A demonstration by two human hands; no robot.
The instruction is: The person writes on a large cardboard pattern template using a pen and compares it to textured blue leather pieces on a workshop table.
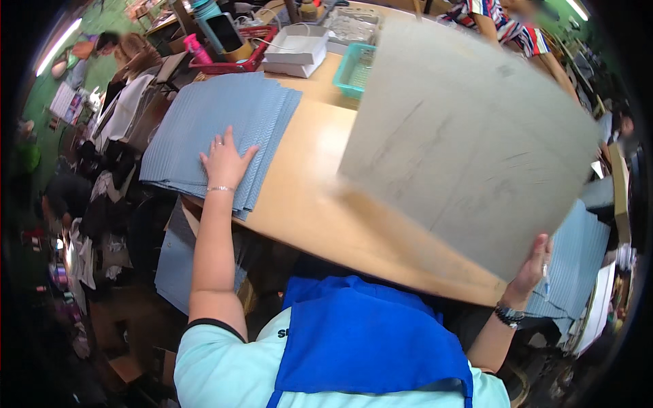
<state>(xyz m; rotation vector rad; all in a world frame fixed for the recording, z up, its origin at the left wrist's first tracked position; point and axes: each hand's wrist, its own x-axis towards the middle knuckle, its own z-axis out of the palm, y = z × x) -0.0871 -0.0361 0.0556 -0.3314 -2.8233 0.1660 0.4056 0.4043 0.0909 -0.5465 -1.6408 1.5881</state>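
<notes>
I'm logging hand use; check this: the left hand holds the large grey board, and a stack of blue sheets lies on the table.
Wrong hand: the head view shows the right hand holding the large grey board; a stack of blue sheets lies on the table.

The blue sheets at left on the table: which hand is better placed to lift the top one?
Probably the left hand: it lies spread on the blue sheets, with no object seen in it. The right hand grips the grey board near its lower corner, farther from these sheets.
</notes>
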